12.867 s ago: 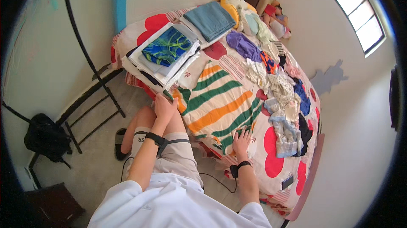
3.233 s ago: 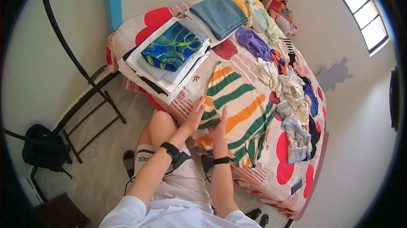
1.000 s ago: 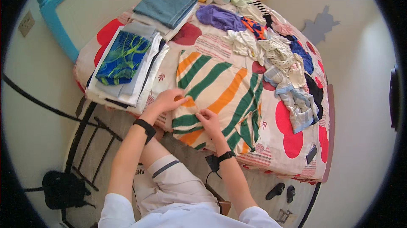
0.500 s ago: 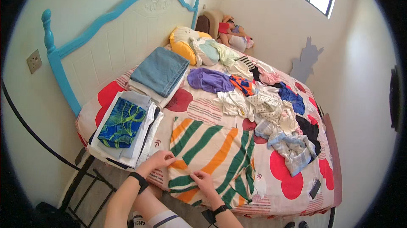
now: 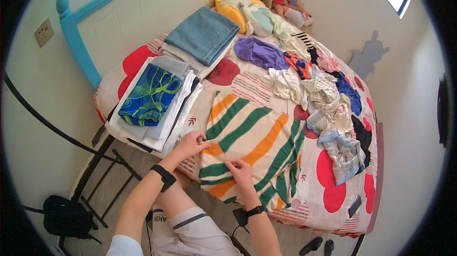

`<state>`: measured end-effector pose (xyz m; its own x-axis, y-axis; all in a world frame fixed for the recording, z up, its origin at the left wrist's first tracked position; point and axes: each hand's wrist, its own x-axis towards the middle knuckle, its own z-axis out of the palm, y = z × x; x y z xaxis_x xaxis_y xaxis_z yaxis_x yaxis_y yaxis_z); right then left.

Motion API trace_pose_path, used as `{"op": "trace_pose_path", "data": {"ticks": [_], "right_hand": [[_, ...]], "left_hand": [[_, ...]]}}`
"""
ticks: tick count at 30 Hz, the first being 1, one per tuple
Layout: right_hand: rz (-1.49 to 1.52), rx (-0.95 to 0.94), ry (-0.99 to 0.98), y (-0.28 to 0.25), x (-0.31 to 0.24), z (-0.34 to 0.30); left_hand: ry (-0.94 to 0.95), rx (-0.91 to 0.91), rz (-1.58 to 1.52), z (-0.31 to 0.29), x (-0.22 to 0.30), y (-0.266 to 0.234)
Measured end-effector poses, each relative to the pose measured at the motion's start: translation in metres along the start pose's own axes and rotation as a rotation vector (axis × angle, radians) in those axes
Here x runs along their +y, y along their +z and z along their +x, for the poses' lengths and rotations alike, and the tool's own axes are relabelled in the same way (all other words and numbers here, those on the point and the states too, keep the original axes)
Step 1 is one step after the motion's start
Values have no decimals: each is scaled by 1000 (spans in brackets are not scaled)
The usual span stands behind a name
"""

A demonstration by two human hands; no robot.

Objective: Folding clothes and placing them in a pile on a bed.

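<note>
A cream garment with green and orange stripes (image 5: 252,137) lies spread, roughly square, near the bed's front edge. At its left edge, the fingertips of my left hand (image 5: 191,144) are pinched together on the cloth. My right hand (image 5: 241,173) pinches the same garment a little nearer to me and further right. A bunched, overlapping part of the cloth shows at its lower right corner. Just left of my left hand stands a stack of folded clothes (image 5: 177,125), topped by blue shorts with a green pattern (image 5: 150,95).
Folded denim (image 5: 202,34) tops another pile by the blue-framed headboard (image 5: 124,11). Loose clothes (image 5: 328,99) cover the bed's right side, with a phone-like dark object (image 5: 354,206) at the edge. A person (image 5: 291,8) sits in the far corner. Shoes (image 5: 312,246) are on the floor.
The view has tilted downward, showing more floor and my legs. Both hands keep their pinch on the striped garment at nearly the same spots.
</note>
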<state>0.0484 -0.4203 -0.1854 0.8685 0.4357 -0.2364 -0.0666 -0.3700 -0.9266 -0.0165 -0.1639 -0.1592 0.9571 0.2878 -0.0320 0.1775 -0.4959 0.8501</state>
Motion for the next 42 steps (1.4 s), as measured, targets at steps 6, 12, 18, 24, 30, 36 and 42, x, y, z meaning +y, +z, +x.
{"op": "trace_pose_path", "data": {"ticks": [6,12,18,24,30,36,42], "right_hand": [[49,-22,-23,4,-8,-9],[49,5,-57,2,-2,-8],[81,-23,-40,2,0,-4],[63,-21,-57,1,-5,-6],[15,5,-101,-2,-3,-3],[32,-6,-131,1,-2,-4],[13,-8,-85,0,1,2]], "left_hand": [[-269,187,84,-36,-7,5],[-468,-128,-197,-67,12,12],[-449,-219,-322,-88,9,31],[-426,-192,-299,-106,12,43],[-459,-123,-482,-122,10,61],[-403,-11,-458,-141,7,74],[-272,219,-43,-167,41,76]]}}
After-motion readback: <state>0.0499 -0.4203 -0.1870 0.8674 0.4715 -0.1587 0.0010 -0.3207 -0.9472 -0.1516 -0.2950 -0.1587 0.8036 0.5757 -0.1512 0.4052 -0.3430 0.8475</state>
